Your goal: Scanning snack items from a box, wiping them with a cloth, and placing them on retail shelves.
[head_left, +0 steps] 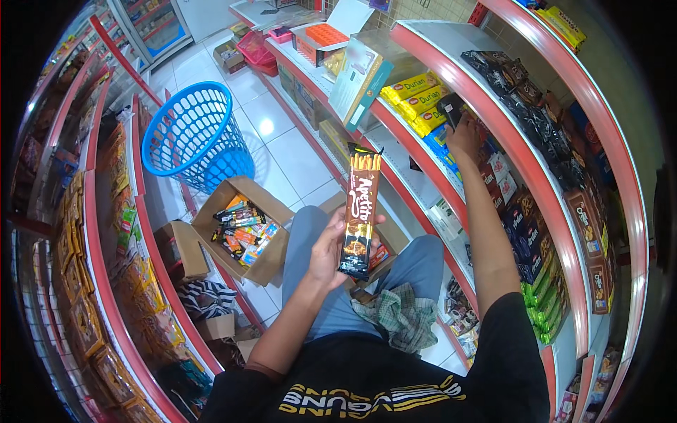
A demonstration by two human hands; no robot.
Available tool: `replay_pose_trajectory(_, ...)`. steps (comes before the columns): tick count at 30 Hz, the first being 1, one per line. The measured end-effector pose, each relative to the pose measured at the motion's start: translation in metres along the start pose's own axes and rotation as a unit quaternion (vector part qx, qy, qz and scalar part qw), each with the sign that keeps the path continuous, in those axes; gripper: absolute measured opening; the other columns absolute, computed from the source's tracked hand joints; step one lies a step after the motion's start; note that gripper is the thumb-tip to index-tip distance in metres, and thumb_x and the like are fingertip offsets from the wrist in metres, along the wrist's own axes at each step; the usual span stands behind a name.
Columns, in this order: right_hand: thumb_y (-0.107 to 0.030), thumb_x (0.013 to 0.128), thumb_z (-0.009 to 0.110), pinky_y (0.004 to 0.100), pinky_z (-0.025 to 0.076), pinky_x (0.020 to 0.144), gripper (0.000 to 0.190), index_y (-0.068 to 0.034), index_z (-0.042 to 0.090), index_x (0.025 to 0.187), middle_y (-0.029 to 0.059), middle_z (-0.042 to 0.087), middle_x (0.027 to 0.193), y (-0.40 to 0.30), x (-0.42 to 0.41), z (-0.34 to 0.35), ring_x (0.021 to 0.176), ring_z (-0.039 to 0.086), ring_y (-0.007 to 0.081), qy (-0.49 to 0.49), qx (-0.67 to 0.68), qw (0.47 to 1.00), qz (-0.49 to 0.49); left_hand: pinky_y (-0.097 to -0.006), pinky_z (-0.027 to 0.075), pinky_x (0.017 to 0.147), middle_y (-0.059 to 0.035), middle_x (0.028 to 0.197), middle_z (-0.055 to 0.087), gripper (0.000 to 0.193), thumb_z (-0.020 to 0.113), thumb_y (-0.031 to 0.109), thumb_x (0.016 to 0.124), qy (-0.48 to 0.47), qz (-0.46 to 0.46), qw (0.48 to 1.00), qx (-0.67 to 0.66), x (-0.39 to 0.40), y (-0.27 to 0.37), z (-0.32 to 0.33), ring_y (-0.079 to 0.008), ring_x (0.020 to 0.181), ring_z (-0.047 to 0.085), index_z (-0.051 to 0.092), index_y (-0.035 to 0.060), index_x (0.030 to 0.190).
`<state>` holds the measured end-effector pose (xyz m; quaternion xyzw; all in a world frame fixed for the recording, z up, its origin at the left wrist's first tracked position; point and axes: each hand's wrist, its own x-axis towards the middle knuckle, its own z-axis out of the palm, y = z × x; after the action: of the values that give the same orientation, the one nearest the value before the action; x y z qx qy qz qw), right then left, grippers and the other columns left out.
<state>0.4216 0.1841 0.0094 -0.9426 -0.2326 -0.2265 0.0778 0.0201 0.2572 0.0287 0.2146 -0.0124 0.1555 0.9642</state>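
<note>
My left hand [330, 254] holds a long brown and black Apetito snack packet [360, 211] upright above my lap. My right hand [464, 138] reaches to the shelf on the right and touches a dark packet [449, 110] there; whether the fingers close on it cannot be told. Beside it lie yellow Durian packets [415, 98] and blue packets [438, 141]. A green checked cloth [404, 317] rests across my lap. On the floor at the left, an open cardboard box [277, 209] holds mixed small snack packets [246, 227].
A blue plastic basket [195, 132] stands on the tiled floor. Red-edged shelves [137, 227] with snacks line the left, and more shelves [529, 174] curve along the right. An opened carton [357, 84] leans out from the shelf ahead. A striped cloth [206, 299] lies at the left.
</note>
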Motion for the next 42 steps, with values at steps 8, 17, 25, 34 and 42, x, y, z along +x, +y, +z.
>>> replay_pose_trajectory(8, -0.018, 0.075, 0.076, 0.0377, 0.050, 0.084, 0.042, -0.006, 0.064, 0.113, 0.0141, 0.060, 0.116, -0.064, -0.166, -0.157, 0.100, 0.062, 0.0265, -0.041, 0.475, 0.819, -0.319, -0.0357, 0.052, 0.087, -0.0123, 0.119, 0.057, 0.035, 0.041, 0.024, 0.102, 0.165, 0.052, 0.980, 0.099, 0.020, -0.001, 0.009, -0.0198, 0.105, 0.059, 0.039, 0.0063, 0.132)
replay_pose_trajectory(17, -0.004, 0.066, 0.076, 0.0408, 0.049, 0.087, 0.050, -0.015, 0.067, 0.115, 0.0113, 0.062, 0.115, -0.047, -0.155, -0.244, 0.100, 0.062, 0.0297, 0.173, 0.289, 0.893, -0.299, -0.0290, 0.050, 0.078, -0.0048, 0.105, 0.061, 0.037, 0.047, 0.030, 0.101, 0.037, 0.001, 0.981, 0.192, 0.120, 0.005, 0.109, -0.0125, 0.094, 0.059, 0.052, 0.0021, 0.125)
replay_pose_trajectory(25, -0.008, 0.076, 0.072, 0.0393, 0.046, 0.086, 0.032, -0.009, 0.068, 0.108, 0.0112, 0.063, 0.106, -0.037, -0.051, -0.260, 0.094, 0.061, 0.0291, 0.268, 0.098, 0.928, -0.241, -0.0544, 0.042, 0.091, -0.0099, 0.115, 0.063, 0.030, 0.053, 0.022, 0.090, -0.129, 0.400, 0.567, 0.709, 0.282, 0.034, 0.144, -0.0291, 0.108, 0.058, 0.064, 0.0096, 0.115)
replay_pose_trajectory(34, -0.027, 0.080, 0.069, 0.0461, 0.048, 0.088, 0.030, -0.014, 0.070, 0.107, 0.0088, 0.068, 0.107, -0.009, 0.005, -0.265, 0.102, 0.063, 0.0314, 0.128, 0.009, 0.986, -0.108, -0.0395, 0.041, 0.104, -0.0156, 0.131, 0.056, 0.042, 0.045, 0.027, 0.094, -0.307, 0.117, 0.420, 0.846, 0.378, 0.028, 0.173, -0.0357, 0.120, 0.052, 0.052, 0.0177, 0.135)
replay_pose_trajectory(42, -0.028, 0.084, 0.063, 0.0478, 0.049, 0.086, 0.030, -0.011, 0.070, 0.108, 0.0077, 0.068, 0.111, 0.000, 0.007, -0.265, 0.101, 0.063, 0.0316, 0.118, -0.018, 0.989, -0.086, -0.0418, 0.042, 0.101, -0.0156, 0.129, 0.058, 0.045, 0.043, 0.022, 0.090, -0.301, 0.083, 0.377, 0.872, 0.394, 0.030, 0.176, -0.0356, 0.117, 0.055, 0.054, 0.0182, 0.133)
